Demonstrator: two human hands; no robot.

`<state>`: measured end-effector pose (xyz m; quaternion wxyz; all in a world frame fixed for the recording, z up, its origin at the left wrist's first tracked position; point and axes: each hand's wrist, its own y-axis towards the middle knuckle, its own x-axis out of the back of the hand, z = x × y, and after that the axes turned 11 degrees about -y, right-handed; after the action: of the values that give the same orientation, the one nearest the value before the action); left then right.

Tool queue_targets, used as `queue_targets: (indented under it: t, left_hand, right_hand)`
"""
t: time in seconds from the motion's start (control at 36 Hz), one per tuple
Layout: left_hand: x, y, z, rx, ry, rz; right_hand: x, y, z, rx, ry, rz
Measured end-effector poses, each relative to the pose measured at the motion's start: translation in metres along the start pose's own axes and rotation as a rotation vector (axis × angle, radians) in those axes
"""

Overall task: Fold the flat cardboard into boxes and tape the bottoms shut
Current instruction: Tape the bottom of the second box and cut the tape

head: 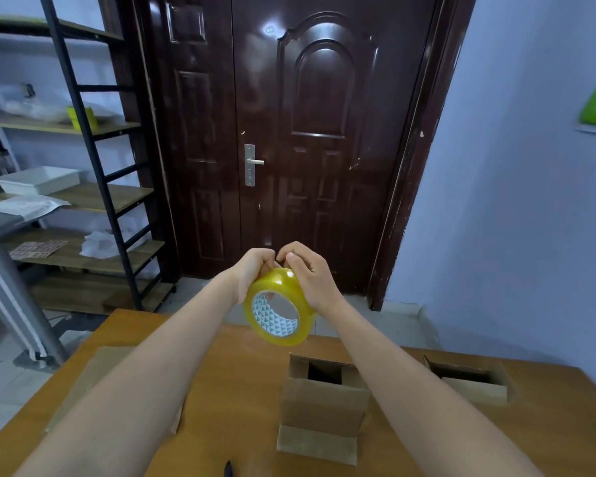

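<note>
Both hands hold a roll of tape up over the table, picking at its top edge.

The left hand (255, 266) and right hand (307, 273) both grip the yellow tape roll (278, 309), fingers curled and meeting at its twelve o'clock, probably hunting for the loose end; no strip is pulled out yet. Below, at the roll's six o'clock, a folded box (324, 404) stands on the wooden table (234, 373) with its upper end not closed over and one flap lying out toward the camera; I see no tape on it. A second box (468, 380) sits at about four o'clock, its opening up. Flat cardboard (107, 366) lies at eight o'clock, partly hidden by the left arm. So folding looks partly done, taping not begun on the near box, and at least one sheet waits.
</note>
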<state>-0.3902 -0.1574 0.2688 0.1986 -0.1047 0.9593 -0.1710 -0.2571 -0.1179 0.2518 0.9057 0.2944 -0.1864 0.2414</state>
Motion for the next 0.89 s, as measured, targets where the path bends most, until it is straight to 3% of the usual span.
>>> queue_targets:
  t: [0.89]
  left_hand:
    - [-0.017,-0.004,-0.01,-0.026,0.126,0.005]
  right_hand:
    - [0.011,0.001,0.001,-0.011,0.073,-0.027]
